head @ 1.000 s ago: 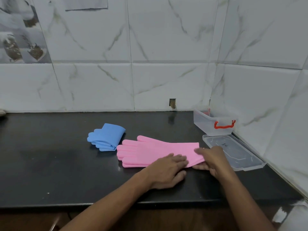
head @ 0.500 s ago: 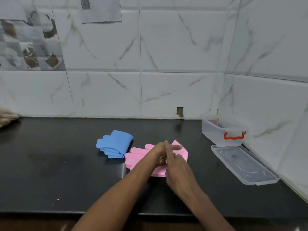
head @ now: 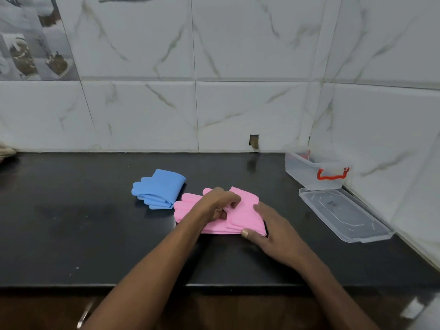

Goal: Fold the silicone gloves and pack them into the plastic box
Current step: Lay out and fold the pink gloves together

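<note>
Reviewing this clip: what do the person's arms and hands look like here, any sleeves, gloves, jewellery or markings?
Both forearms are bare as far as the frame shows, with no sleeve edge in view. The left hand and right hand wear no gloves, and no rings, watch, bracelet or markings can be seen on them. A short thumbnail shows on the right hand. The wrists are bare too.

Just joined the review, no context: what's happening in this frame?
A person is folding a pair of pink silicone gloves on a black countertop. The left hand pinches the folded-over cuff end while the right hand presses on the fold's near right corner. A folded pair of blue silicone gloves lies just to the left. The clear plastic box with a red handle stands open at the back right, its clear lid flat beside it. Neither pair is packed yet.
</note>
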`<act>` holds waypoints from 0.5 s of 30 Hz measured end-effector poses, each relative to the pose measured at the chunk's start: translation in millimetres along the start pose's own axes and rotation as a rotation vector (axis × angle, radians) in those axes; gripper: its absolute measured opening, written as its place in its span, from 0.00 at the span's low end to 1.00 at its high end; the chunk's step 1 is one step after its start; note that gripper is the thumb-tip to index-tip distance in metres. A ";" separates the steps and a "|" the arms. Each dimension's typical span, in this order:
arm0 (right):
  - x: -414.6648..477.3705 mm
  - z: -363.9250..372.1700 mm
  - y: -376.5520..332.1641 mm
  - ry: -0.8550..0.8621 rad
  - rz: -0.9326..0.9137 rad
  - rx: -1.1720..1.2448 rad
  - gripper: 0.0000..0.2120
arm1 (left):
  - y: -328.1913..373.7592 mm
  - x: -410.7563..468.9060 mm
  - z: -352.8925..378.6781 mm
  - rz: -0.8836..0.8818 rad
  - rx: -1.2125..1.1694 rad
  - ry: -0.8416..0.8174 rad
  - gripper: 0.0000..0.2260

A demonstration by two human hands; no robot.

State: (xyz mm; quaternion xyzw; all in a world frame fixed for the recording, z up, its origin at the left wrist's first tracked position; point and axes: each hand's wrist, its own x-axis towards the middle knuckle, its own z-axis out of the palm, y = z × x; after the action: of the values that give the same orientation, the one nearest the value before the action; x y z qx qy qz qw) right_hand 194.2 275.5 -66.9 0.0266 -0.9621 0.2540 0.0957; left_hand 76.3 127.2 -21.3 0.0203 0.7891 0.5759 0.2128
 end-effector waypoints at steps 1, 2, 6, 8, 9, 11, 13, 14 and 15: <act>-0.3 4.8 -0.2 -0.050 -0.021 -0.069 0.42 | 0.7 -0.8 0.5 0.007 0.042 0.012 0.02; 0.2 8.1 -0.5 -0.094 -0.047 -0.144 0.42 | 2.3 -2.3 1.5 0.012 0.088 0.021 0.02; 3.3 14.4 -1.4 -0.142 -0.074 -0.301 0.45 | 9.0 -10.3 3.4 0.234 0.525 0.271 0.07; 3.5 14.1 -3.0 -0.152 -0.061 -0.317 0.45 | 8.1 -16.5 0.6 0.398 0.772 0.458 0.09; 3.1 14.6 -3.0 -0.168 -0.058 -0.330 0.45 | 4.2 -18.1 -2.1 0.435 0.809 0.499 0.09; 1.8 12.3 -4.0 -0.192 -0.050 -0.316 0.43 | -7.7 -20.5 -7.7 0.400 0.788 0.466 0.12; 1.8 8.1 -9.4 -0.154 -0.008 -0.113 0.39 | -20.8 -21.8 -10.2 0.366 0.723 0.416 0.12; 2.1 6.0 -15.1 -0.083 0.045 0.062 0.36 | -25.5 -22.7 -11.2 0.372 0.686 0.398 0.12; 3.9 5.0 -20.5 0.023 0.114 0.238 0.32 | -28.2 -22.9 -12.1 0.379 0.652 0.375 0.13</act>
State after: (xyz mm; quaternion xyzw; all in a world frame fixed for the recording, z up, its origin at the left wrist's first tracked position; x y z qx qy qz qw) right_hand 191.6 255.3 -60.5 -0.0199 -0.9240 0.3717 0.0882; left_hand 98.7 100.5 -37.1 0.1261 0.9375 0.3185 -0.0616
